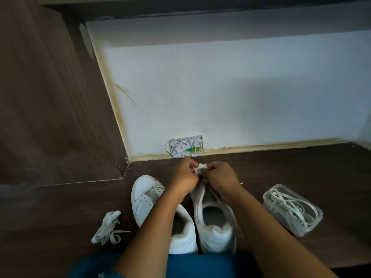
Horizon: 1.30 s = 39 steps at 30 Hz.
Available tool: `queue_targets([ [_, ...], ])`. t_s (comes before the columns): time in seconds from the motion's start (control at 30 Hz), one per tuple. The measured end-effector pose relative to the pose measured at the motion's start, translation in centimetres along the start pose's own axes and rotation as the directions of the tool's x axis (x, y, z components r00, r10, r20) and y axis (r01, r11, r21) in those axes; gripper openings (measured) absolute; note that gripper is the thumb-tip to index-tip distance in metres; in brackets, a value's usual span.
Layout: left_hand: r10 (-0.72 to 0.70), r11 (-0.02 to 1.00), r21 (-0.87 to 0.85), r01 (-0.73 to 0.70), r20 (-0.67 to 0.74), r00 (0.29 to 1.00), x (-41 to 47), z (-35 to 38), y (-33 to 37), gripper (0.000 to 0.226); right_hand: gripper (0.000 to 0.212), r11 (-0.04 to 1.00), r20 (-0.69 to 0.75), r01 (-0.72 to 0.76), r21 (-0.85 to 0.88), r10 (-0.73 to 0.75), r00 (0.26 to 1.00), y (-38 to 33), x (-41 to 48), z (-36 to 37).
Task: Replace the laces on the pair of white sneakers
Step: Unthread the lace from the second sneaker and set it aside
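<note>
White sneakers are sitting side by side at the front edge of the desk (301, 169), the left sneaker (146, 199) unlaced. The left hand (185, 175) and right hand (219, 175) are both pinching a lace (200, 167) at the toe of the right sneaker (214, 233), fingers curled tight. A loose lace bundle (108, 227) is lying toward the left edge, and a clear tub (267, 199) of laces toward the right.

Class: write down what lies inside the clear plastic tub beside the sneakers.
White laces lie tangled inside the tub. How many is unclear; the tangle covers its floor.
</note>
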<state>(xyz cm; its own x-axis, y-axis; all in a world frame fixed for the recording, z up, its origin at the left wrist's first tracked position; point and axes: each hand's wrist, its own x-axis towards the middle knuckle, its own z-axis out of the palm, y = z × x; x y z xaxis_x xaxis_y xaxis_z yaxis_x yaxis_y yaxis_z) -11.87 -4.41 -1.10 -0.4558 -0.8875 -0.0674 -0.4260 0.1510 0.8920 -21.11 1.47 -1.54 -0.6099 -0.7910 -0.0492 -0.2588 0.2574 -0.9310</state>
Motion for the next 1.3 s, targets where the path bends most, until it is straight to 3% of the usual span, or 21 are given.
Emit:
queue_targets([
  [0.07,-0.153,0.927,-0.343,0.155,0.034,0.988,-0.4,-0.6,0.8,0.028,0.022,0.990,-0.036,-0.099,0.104,0.103,0.994,0.0,0.3,-0.2],
  [0.13,-0.225,0.624,-0.745,0.235,0.116,0.967,-1.0,-1.7,2.1,0.024,0.022,0.967,-0.024,-0.177,0.181,0.184,0.983,0.1,0.3,-0.5],
  [0.17,-0.235,0.505,-0.836,0.212,0.103,0.966,-1.1,-2.4,2.4,0.022,0.023,0.961,-0.018,-0.191,0.199,0.199,0.980,0.1,0.3,-0.5],
  [0.2,-0.251,0.491,-0.856,0.160,0.036,0.967,-0.9,-2.9,2.4,0.019,0.023,0.958,-0.017,-0.195,0.210,0.203,0.979,0.1,0.4,-0.5],
  [0.23,-0.273,0.596,-0.797,0.097,-0.087,0.958,-0.7,-3.4,2.3,0.012,0.023,0.959,-0.022,-0.190,0.208,0.199,0.980,0.1,0.4,-0.4],
  [0.27,-0.271,0.771,-0.633,0.067,-0.231,0.935,-0.5,-3.6,1.9,0.013,0.023,0.964,-0.039,-0.178,0.198,0.189,0.981,0.0,0.4,-0.3],
  [0.3,-0.240,0.930,-0.350,0.108,-0.359,0.902,-0.3,-3.8,1.3,0.024,0.023,0.968,-0.055,-0.163,0.191,0.176,0.983,-0.1,0.5,-0.4],
  [0.37,-0.099,0.974,0.145,0.172,-0.409,0.907,-0.6,-3.3,0.9,0.036,0.024,0.965,-0.070,-0.150,0.216,0.169,0.983,-0.4,0.5,-0.4],
  [0.4,-0.017,0.967,0.233,0.099,-0.330,0.944,-0.8,-3.0,0.9,0.036,0.024,0.965,-0.081,-0.133,0.227,0.155,0.985,-0.6,0.5,-0.6],
  [0.47,0.126,0.973,0.200,-0.112,-0.057,0.990,-0.7,-2.0,1.0,0.027,0.027,0.962,-0.121,-0.034,0.270,0.069,0.990,-1.2,0.0,-0.8],
  [0.53,0.212,0.942,0.247,-0.226,0.084,0.974,-0.9,-1.0,1.2,0.006,0.032,0.888,-0.151,0.133,0.440,-0.073,0.986,-2.1,-0.8,-0.8],
  [0.6,0.266,0.937,0.230,-0.262,0.012,0.964,-0.6,-0.4,1.2,0.013,0.034,0.786,-0.160,0.233,0.573,-0.171,0.972,-2.9,-1.4,-1.0],
  [0.67,0.274,0.962,0.021,-0.273,-0.119,0.954,-1.0,-0.6,2.0,0.013,0.030,0.802,-0.153,0.225,0.554,-0.167,0.974,-3.1,-1.5,-1.7],
  [0.73,0.233,0.925,-0.256,-0.281,-0.203,0.951,-1.1,-1.2,3.2,0.020,0.019,0.917,-0.073,0.187,0.353,-0.173,0.982,-2.8,-1.4,-2.7],
  [0.77,0.230,0.876,-0.386,-0.290,-0.195,0.953,-1.4,-1.6,3.9,0.026,0.016,0.967,0.034,0.191,0.169,-0.200,0.979,-2.7,-1.6,-3.0],
  [0.83,0.273,0.754,-0.579,-0.310,-0.152,0.950,-2.0,-1.9,4.9,0.029,0.017,0.945,0.225,0.287,-0.154,-0.249,0.942,-2.2,-2.0,-2.7],
  [0.9,0.302,0.692,-0.658,-0.298,-0.111,0.947,-2.4,-1.9,5.2,0.022,0.027,0.914,0.151,0.352,-0.202,-0.326,0.933,-2.2,-2.2,-1.9],
  [1.0,0.234,0.768,-0.599,-0.228,-0.069,0.970,-2.2,-1.9,4.3,0.024,0.027,0.918,-0.092,0.397,-0.018,-0.397,0.913,-2.1,-1.7,-1.5],
  [1.1,0.121,0.890,-0.440,-0.118,-0.021,0.992,-1.6,-2.3,3.9,0.022,0.023,0.898,-0.161,0.432,0.081,-0.416,0.895,-2.2,-1.8,-1.2],
  [1.17,0.083,0.926,-0.374,-0.045,0.087,0.993,-1.7,-2.3,3.7,0.013,0.016,0.879,-0.232,0.437,0.188,-0.393,0.890,-2.4,-1.9,-0.9],
  [1.3,0.092,0.994,0.038,-0.104,0.240,0.966,-1.7,-1.2,1.9,0.031,0.021,0.737,-0.345,0.455,0.500,-0.312,0.885,-3.6,-1.8,-1.5],
])
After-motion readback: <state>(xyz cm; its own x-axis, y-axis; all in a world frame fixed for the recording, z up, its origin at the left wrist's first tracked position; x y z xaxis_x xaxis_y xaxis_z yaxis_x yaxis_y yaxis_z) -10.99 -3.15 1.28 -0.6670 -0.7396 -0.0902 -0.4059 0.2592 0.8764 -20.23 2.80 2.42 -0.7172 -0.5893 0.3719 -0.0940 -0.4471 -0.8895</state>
